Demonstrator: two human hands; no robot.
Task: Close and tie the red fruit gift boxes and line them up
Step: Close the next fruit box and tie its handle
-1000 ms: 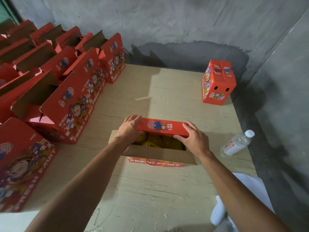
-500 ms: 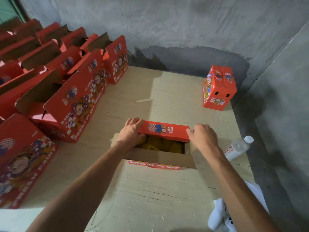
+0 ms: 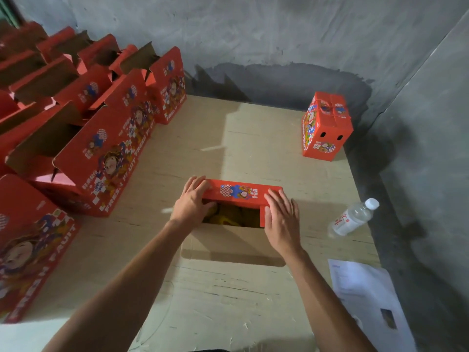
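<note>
A printed red cardboard box [image 3: 243, 207] with squared edges is set at the middle of a pale, scratched plywood surface [image 3: 228, 295]; its glossy far flap [image 3: 242, 193] is folded over the opening, while the plain brown near flap [image 3: 228, 243] is laid toward six o'clock, and yellow fruit [image 3: 228, 217] is seen in the gap between them. The left grip [image 3: 194, 201] is placed at the flap's nine o'clock end, fingers spread over its corner; the right grip [image 3: 280, 217] is pressed flat with straight fingers on the three o'clock end. Open red boxes [image 3: 101, 148] are crowded from nine to eleven o'clock, a tied closed box [image 3: 326, 127] is stood at one o'clock near the grey wall, and a clear plastic bottle [image 3: 352, 218] is laid at three o'clock, with white paper [image 3: 365, 293] at five.
</note>
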